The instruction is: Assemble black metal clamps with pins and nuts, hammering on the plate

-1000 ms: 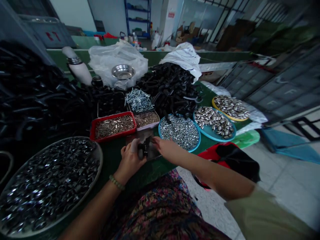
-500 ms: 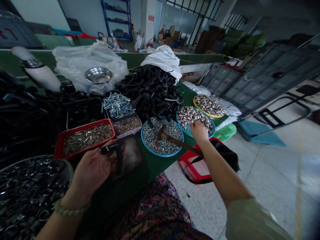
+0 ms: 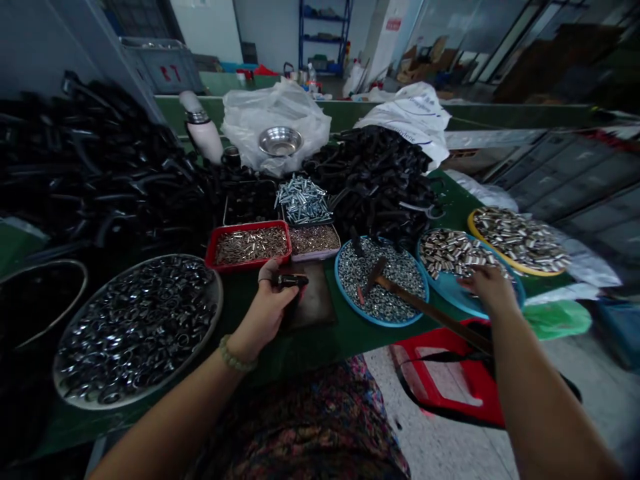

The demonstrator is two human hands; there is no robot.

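Observation:
My left hand [image 3: 267, 307] is closed round a black part [image 3: 291, 281], a short dark cylinder whose end points right. It is above a dark flat plate [image 3: 314, 300] on the green table. My right hand [image 3: 493, 288] reaches over a blue tray [image 3: 453, 288] of short shiny metal sleeves [image 3: 447, 250]. Its fingers are pinched together at the tray's bare near part, and whatever is between them is too small to make out. Left of that tray, a hammer [image 3: 415, 300] lies across a blue round tray [image 3: 341, 293] full of small metal nuts [image 3: 385, 267].
A large round tray [image 3: 217, 293] of dark rings stands at left. Behind are a red box [image 3: 210, 257] of pins, a heap of bolts [image 3: 303, 200], black curved parts [image 3: 385, 180] and a steel bowl [image 3: 280, 141]. A yellow tray [image 3: 473, 223] stands right, a red stool [image 3: 440, 387] below.
The view has swung left. My left hand has turned from an open upward palm to fingers wrapped round the black part. My right hand has drawn back from the sleeves toward the blue tray's near side.

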